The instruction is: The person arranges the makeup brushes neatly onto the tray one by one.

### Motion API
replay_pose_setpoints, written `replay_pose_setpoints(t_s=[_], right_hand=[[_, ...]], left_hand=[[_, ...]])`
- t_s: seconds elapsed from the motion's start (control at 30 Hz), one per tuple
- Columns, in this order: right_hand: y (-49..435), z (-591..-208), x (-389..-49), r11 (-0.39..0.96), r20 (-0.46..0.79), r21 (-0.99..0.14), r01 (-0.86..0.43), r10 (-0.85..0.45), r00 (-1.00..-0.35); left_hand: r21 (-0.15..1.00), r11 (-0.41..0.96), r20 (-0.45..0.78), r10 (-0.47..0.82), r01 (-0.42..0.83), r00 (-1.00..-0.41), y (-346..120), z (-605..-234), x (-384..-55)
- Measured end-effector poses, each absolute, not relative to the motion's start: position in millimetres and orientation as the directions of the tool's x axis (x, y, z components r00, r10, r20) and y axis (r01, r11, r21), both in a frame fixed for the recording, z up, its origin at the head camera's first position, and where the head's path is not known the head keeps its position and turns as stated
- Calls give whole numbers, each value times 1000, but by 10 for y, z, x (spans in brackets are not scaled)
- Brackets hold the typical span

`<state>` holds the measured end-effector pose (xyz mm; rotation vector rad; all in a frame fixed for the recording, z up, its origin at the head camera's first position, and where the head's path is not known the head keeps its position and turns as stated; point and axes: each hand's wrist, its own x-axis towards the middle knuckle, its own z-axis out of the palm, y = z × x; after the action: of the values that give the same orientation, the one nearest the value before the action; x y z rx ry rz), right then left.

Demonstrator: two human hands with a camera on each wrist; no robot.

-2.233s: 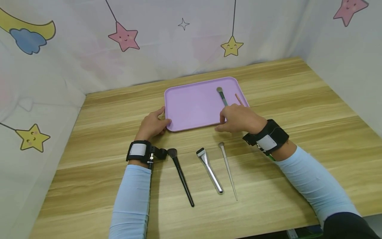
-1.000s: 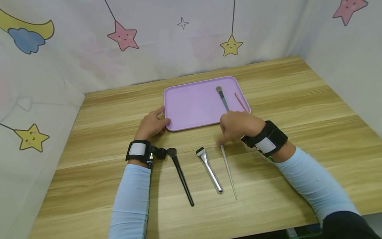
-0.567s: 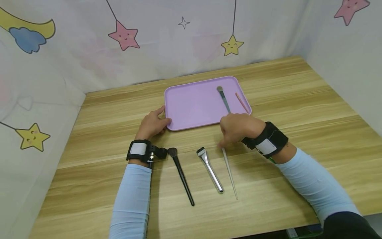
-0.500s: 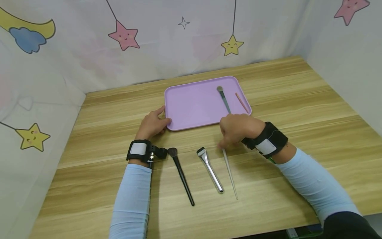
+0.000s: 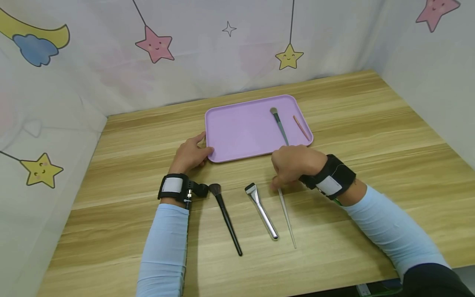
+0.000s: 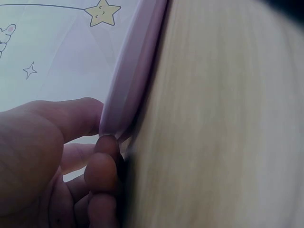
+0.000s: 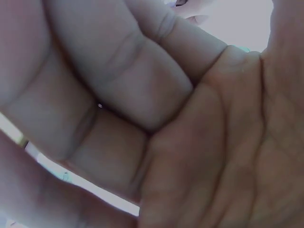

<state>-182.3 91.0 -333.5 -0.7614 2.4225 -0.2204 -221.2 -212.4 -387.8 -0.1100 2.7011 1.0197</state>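
Observation:
My left hand (image 5: 188,156) holds the near left corner of a lilac tray (image 5: 241,128); in the left wrist view the thumb and fingers meet its edge. With curled fingers, my right hand (image 5: 297,163) pinches a thin pale makeup brush (image 5: 287,216) near its head, which the hand hides. The brush's handle lies toward me on the table. In the right wrist view, folded fingers (image 7: 142,80) and the palm fill the picture, and the brush does not show. On the tray's right side lie a green-handled makeup brush (image 5: 280,126) and a slim orange-brown stick (image 5: 301,128).
A silver flat-topped makeup brush (image 5: 262,211) lies left of the pale one. Further left is a black makeup brush (image 5: 225,220), close to the left wrist camera (image 5: 201,190). The wooden table (image 5: 111,231) meets curtained walls at the back and left.
My right hand has come from the tray's near right edge down to the pale brush, covering its head, then shifted slightly along it. The left hand and tray have stayed put.

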Motion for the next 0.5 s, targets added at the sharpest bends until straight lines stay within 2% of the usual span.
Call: replay_pose_setpoints(t_s=[0.23,0.5], right_hand=[[892,-3364,-1797,828,-491,-307,-468,-559,-668],[850,-3400,-1746,806,-494,-286,-518,-587,-641]], left_hand=[[646,747,-256,21,-155,-966,-2123,-3884,-2216],[650,744,-256,25,-153,-966,-2125,-3887,-2215]])
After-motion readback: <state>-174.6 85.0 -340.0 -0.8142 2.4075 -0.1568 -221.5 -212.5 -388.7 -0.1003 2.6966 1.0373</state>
